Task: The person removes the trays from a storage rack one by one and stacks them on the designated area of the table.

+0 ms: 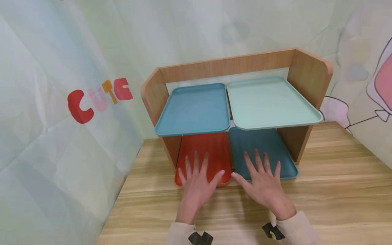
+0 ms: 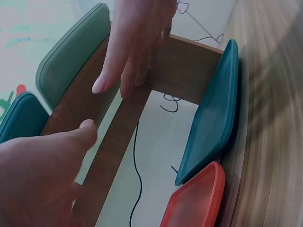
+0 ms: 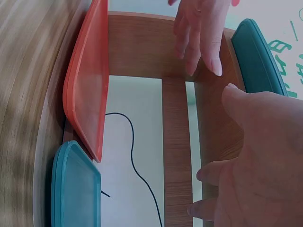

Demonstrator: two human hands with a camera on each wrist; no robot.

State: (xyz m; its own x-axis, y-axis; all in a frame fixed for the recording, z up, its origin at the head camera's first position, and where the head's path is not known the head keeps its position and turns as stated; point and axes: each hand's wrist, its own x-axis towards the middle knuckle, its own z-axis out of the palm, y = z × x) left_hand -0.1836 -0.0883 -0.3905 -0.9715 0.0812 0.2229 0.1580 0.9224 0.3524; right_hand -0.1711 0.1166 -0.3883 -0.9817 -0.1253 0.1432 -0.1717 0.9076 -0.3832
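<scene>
In the head view my left hand (image 1: pixel 197 183) is spread over the front of a red tray (image 1: pixel 211 146) on the lower level of a wooden shelf (image 1: pixel 226 65). Beside it my right hand (image 1: pixel 264 185) is likewise spread, over the front part of a dark blue tray (image 1: pixel 254 137). Both palms face down, fingers straight and pointing toward the shelf, with the thumb tips close together. Neither hand holds anything. On the upper level lie a blue tray (image 1: pixel 196 109) at left and a pale green tray (image 1: pixel 272 102) at right.
The shelf stands on a wood-grain table (image 1: pixel 343 183). A printed cloth (image 1: pixel 101 44) with coloured letters hangs behind and to the left. The upper trays overhang the shelf's front. In the left wrist view a thin dark cord (image 2: pixel 137 175) shows behind the shelf.
</scene>
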